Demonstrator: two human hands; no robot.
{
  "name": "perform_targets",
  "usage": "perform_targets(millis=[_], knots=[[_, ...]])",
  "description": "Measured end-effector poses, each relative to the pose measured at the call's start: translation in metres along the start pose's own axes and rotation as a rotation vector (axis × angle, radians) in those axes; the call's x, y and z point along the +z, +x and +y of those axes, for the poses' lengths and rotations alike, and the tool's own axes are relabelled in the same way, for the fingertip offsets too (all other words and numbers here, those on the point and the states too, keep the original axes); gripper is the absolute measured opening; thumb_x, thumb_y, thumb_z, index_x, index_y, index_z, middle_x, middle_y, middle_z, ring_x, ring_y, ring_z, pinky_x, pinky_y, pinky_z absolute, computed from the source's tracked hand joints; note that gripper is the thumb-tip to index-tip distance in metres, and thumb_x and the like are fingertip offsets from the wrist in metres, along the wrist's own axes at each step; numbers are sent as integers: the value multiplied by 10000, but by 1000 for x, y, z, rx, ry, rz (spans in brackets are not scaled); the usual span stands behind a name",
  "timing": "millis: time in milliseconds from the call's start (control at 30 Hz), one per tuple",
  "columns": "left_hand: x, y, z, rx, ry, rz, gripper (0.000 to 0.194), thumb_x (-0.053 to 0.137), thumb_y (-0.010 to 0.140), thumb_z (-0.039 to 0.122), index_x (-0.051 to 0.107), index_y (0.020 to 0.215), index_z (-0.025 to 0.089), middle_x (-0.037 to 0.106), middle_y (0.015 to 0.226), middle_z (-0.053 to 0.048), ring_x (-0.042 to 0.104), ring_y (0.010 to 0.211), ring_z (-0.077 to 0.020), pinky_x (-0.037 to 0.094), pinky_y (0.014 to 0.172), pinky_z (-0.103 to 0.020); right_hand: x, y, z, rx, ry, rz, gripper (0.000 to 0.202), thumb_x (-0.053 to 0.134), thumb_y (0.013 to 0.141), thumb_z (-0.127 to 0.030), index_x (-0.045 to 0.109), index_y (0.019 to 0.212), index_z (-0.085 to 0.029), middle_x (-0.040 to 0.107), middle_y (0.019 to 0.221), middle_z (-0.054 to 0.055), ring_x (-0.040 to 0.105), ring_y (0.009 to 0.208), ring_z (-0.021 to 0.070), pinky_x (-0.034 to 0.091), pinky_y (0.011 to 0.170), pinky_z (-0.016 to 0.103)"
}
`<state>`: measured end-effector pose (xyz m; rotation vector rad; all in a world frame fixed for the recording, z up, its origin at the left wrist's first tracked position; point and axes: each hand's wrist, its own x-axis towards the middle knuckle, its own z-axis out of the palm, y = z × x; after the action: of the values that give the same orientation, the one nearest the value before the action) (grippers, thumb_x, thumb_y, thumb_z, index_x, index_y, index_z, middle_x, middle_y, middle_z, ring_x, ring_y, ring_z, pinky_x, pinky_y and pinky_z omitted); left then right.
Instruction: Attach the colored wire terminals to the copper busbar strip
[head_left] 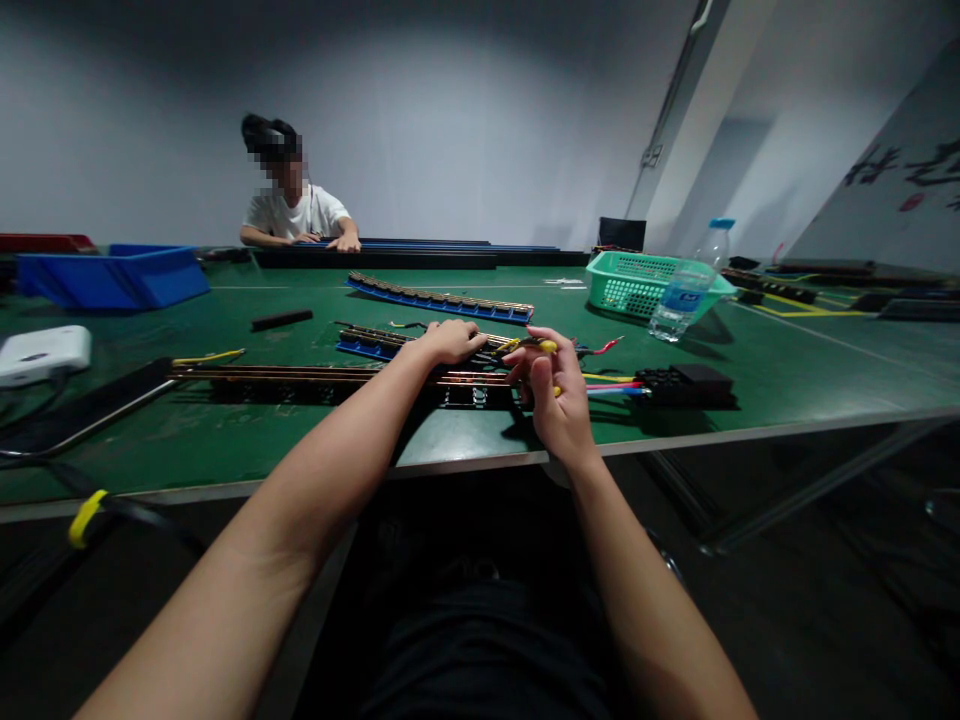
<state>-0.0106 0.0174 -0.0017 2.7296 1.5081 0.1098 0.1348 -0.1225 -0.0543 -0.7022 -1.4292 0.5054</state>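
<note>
Forearms (315, 500) of the wearer come up from the bottom edge, bare, dark clothing (480, 640) between them. Left hand (448, 343): palm down, fingers bent, over the near side of a short blue-based strip (367, 342); fingertips partly hidden, cannot tell if it grips anything. Right hand (559, 400): fingers curled partway closed around a yellow-handled tool (548, 347), handle ends showing at the fingers; tool's working end too unclear to read. Long strip (300, 376) with copper-colored rails lies lengthwise near the front edge of the green table (225, 450), passing under the left wrist toward the right hand. Colored wires (611, 388) right of the right hand run into a black block (686, 385). Farther back, a second blue-based strip (442, 298) lies at a slant. Back right: mint basket (626, 270), water bottle (677, 310) upright in front of it. Left side: blue bin (112, 280), white box (45, 352). Across the table, a co-worker in a white shirt (300, 215) has both hands by long dark bars (420, 257).
</note>
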Motion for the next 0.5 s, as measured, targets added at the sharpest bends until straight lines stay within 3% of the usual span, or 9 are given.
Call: perform_targets(millis=[100, 267, 333, 400, 500], knots=[[1, 1, 0, 4, 4, 5, 522, 291, 1031, 544, 610, 1293, 224, 630, 1355, -103, 568, 1240, -319, 412, 1030, -466, 0, 0, -3, 14, -30, -57, 383, 504, 978, -485, 481, 1293, -269, 672, 1004, 43, 637, 767, 135, 499, 667, 266], [-3, 0, 2, -24, 24, -26, 513, 300, 1030, 524, 601, 1311, 218, 612, 1380, -107, 552, 1262, -323, 408, 1036, -458, 1, -2, -11, 10, -265, -274, 276, 646, 907, -371, 646, 1139, -221, 613, 713, -34, 512, 560, 87, 405, 554, 218], [-4, 0, 4, -31, 29, -35, 510, 304, 1028, 518, 599, 1316, 218, 612, 1379, -109, 552, 1260, -329, 412, 1031, -463, 2, -4, -13, -35, -334, -342, 261, 696, 869, -328, 679, 1103, -212, 603, 678, -41, 510, 562, 86, 401, 567, 217], [-5, -1, 4, -35, 32, -37, 512, 300, 1028, 514, 595, 1322, 215, 609, 1383, -112, 552, 1258, -333, 413, 1028, -469, 2, -5, -13, -45, -346, -352, 263, 691, 873, -307, 674, 1117, -211, 611, 680, -40, 530, 582, 91, 410, 585, 219], [-4, -1, 4, -27, 28, -30, 524, 291, 1029, 519, 591, 1327, 210, 603, 1393, -113, 549, 1261, -329, 409, 1035, -471, 1, -5, -13, 2, -300, -228, 266, 618, 924, -336, 623, 1161, -214, 630, 735, -27, 518, 562, 91, 418, 553, 220]])
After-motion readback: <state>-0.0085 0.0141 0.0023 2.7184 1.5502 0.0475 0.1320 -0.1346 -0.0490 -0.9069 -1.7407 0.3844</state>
